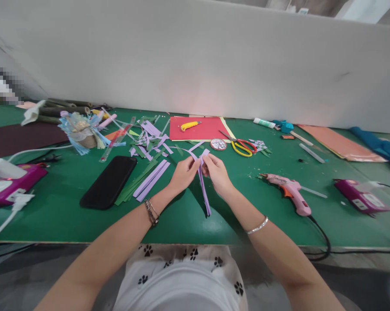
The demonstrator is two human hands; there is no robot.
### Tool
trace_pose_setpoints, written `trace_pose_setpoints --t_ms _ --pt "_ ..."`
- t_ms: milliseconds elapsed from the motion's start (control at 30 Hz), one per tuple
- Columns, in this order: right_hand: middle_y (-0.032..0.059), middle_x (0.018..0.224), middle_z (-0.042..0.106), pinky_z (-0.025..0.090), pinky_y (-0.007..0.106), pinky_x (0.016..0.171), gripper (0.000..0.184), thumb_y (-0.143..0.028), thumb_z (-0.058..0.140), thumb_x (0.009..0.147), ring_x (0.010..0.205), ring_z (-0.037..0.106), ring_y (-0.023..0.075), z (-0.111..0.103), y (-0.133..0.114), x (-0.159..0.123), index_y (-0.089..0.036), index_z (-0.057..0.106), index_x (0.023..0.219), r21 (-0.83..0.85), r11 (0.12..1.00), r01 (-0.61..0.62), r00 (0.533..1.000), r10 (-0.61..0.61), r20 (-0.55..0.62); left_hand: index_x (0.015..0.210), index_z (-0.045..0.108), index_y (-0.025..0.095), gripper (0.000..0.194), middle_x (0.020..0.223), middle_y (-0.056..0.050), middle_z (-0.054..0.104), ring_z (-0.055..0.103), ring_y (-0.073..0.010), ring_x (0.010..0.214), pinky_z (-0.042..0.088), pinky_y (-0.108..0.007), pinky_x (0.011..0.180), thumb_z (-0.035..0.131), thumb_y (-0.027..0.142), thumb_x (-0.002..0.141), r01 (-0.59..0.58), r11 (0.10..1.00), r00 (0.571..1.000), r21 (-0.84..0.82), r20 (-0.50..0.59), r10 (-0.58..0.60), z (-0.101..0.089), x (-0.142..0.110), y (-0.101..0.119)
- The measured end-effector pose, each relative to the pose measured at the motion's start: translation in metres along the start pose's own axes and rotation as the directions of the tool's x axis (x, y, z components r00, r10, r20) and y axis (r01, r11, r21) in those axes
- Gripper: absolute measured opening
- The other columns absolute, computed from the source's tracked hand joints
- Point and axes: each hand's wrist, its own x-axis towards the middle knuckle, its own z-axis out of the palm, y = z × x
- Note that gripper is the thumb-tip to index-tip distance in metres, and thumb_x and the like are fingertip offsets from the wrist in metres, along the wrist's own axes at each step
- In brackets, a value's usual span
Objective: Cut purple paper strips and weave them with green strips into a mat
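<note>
Both hands meet over the middle of the green table, pinching purple paper strips [204,194]. My left hand [183,173] is closed on the strips from the left, fingertips touching those of the other hand. My right hand [217,172] is closed on them from the right. One strip end hangs down toward me, while others stick up and out to the left above the fingers. The exact fold between the fingertips is hidden. Left of my hands lie a stack of flat purple strips [151,180] and some green strips [133,185].
A black phone [109,182] lies at left, near a purple power strip [18,183]. Ahead are paper scraps [149,140], red paper [178,129] with a yellow cutter [190,125], and scissors [242,147]. At right sits a pink glue gun [290,190] with its cord.
</note>
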Motion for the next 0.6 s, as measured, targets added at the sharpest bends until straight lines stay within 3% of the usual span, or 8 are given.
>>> trace_pose_setpoints --t_ms 500,600 --pt "-0.0086 0.036 0.038 0.025 0.018 0.036 0.03 -0.026 0.044 0.076 0.032 0.033 0.0034 0.0015 -0.001 -0.0016 -0.019 0.036 0.048 -0.159 0.987 0.01 0.995 0.006 0.097 0.055 0.032 0.02 0.03 0.044 0.007 0.033 0.037 -0.0075 0.039 0.029 -0.02 0.042 0.034 0.029 0.084 -0.01 1.0 0.995 0.007 -0.104 0.011 -0.0024 0.0006 -0.0003" --pt "-0.0087 0.036 0.038 0.026 0.018 0.036 0.029 -0.025 0.043 0.077 0.032 0.032 0.0033 0.0012 -0.0025 -0.0018 -0.019 0.036 0.049 -0.15 0.989 0.0 0.997 0.012 0.08 0.057 0.034 0.02 0.029 0.044 0.007 0.035 0.038 -0.0075 0.038 0.03 -0.02 0.041 0.034 0.031 0.084 -0.009 1.0 0.996 -0.004 -0.083 0.009 -0.0023 0.0008 -0.0014"
